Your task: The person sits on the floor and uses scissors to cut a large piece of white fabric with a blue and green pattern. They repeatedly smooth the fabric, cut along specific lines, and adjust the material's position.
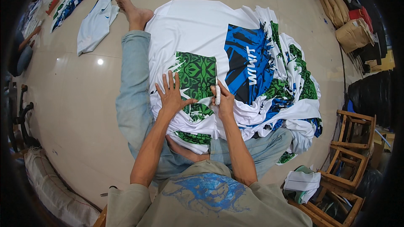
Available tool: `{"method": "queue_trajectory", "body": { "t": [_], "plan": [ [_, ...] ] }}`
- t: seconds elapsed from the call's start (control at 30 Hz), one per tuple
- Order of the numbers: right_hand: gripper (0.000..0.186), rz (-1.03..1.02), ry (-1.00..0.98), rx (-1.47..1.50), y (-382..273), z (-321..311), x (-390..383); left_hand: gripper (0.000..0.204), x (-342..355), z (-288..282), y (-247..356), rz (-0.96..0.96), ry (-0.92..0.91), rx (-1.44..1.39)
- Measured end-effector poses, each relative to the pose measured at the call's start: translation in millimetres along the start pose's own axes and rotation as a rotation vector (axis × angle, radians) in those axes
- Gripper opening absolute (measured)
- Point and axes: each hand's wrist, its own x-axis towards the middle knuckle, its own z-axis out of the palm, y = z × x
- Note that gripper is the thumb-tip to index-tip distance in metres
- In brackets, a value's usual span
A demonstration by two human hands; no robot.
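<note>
A large sheet of white printed fabric (189, 25) is spread on the floor between my legs. On it is a green and black patterned panel (198, 73). My left hand (170, 96) lies flat with fingers spread over the panel's left edge and the white cloth beside it. My right hand (226, 102) is closed round the white handle of what look like scissors (217, 95), their thin blade pointing away from me along the panel's right edge. Just right of them is a blue and black panel (246, 65) with white lettering. My fingers partly hide the tool.
Bunched printed cloth (301, 75) lies to the right. A pale cut piece (99, 25) rests on the floor beyond my left foot. Wooden frames (347, 164) and brown paper bags (353, 35) stand along the right, a white sack (54, 189) at the lower left. Another person (27, 52) sits far left.
</note>
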Motion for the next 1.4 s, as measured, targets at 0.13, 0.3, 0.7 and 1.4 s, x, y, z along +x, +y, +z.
{"method": "queue_trajectory", "body": {
  "t": [0.13,0.3,0.7,1.4],
  "plan": [
    [0.054,0.025,0.011,0.040,-11.3,3.2,2.8,0.151,-0.6,-0.8,-0.7,-0.001,0.006,-0.011],
    [0.054,0.004,0.011,0.058,-20.4,12.7,16.2,0.151,-0.4,-2.9,0.9,-0.001,-0.006,-0.012],
    [0.050,-0.021,-0.004,0.002,-26.7,16.3,42.1,0.149,0.3,-2.7,0.5,0.005,0.011,-0.006],
    [0.048,0.005,-0.088,-0.020,-43.7,27.8,94.3,0.148,0.6,-6.1,2.3,0.005,-0.013,-0.001]
  ]
}}
